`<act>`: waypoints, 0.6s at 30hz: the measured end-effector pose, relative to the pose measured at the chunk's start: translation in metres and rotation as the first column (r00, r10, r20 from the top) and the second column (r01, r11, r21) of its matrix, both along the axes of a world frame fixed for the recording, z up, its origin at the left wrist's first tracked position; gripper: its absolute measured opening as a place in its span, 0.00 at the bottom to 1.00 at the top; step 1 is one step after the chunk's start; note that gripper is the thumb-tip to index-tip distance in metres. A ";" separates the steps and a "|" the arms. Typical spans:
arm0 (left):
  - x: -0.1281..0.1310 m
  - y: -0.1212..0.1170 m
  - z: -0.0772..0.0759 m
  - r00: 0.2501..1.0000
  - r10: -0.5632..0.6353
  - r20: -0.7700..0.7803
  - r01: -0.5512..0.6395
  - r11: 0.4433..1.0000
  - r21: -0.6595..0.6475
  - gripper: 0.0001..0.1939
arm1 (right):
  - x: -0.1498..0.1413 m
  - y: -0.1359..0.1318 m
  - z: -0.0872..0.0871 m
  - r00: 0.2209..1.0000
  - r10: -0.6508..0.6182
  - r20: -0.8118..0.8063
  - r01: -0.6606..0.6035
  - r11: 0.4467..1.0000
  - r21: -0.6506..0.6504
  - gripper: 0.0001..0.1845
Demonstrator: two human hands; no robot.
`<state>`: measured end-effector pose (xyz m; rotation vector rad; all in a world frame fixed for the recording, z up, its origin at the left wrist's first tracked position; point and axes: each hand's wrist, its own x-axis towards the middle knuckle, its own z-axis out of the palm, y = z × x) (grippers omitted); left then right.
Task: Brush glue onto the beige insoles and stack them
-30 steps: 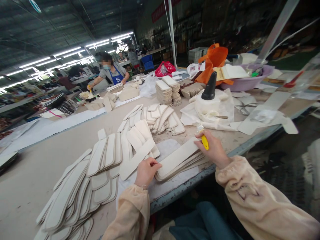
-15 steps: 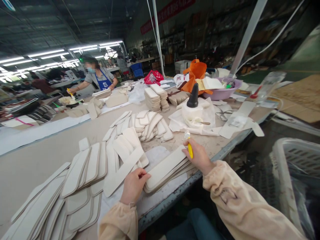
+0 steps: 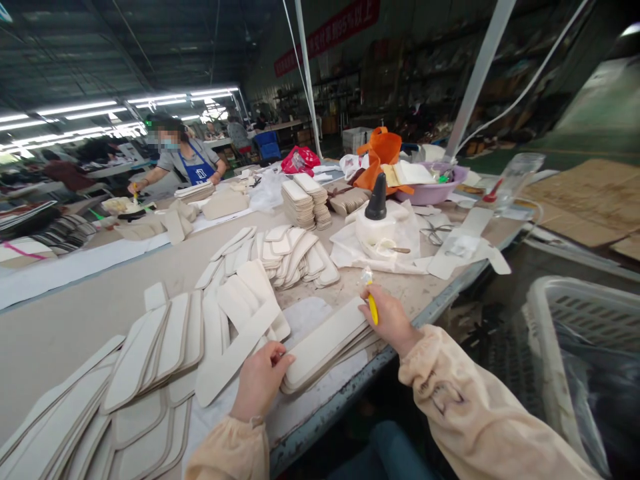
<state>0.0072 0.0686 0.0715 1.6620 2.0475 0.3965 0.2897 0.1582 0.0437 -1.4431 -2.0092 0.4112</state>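
Note:
A low stack of long cream strips with rounded ends (image 3: 325, 343) lies slantwise near the table's front edge. At its near left end is my left hand (image 3: 261, 380), fingers curled and thumb against the corner of the top strip. My right hand (image 3: 393, 319), at the far right end of the stack, is closed around a yellow-handled brush (image 3: 373, 309). The brush's whitish, smeared tip points up and away from me. Just left of the stack, a loose strip (image 3: 237, 353) lies across other cream pieces (image 3: 257, 287).
Fanned cream pieces (image 3: 135, 353) cover the table's left. Beyond my right hand stand a white tub (image 3: 373, 230) with a black cone on it, scissors (image 3: 437, 232) and a purple basin (image 3: 440, 183). A plastic basket (image 3: 545, 333) sits at right. Across the table works a person in a blue apron (image 3: 197, 167).
The whole view has shifted slightly left. My left thumb and index finger look a little farther apart; my right hand keeps the brush at the far end of the stack.

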 end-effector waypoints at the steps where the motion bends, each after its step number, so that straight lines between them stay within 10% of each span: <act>1: 0.000 0.000 0.000 1.000 -0.002 -0.007 0.002 1.000 -0.003 0.08 | 0.000 0.000 0.000 1.000 0.001 0.005 -0.001 1.000 0.001 0.08; 18: 0.002 0.001 -0.002 0.997 -0.026 -0.078 0.026 1.000 0.004 0.10 | -0.002 0.000 -0.006 1.000 0.012 -0.012 -0.012 1.000 0.006 0.12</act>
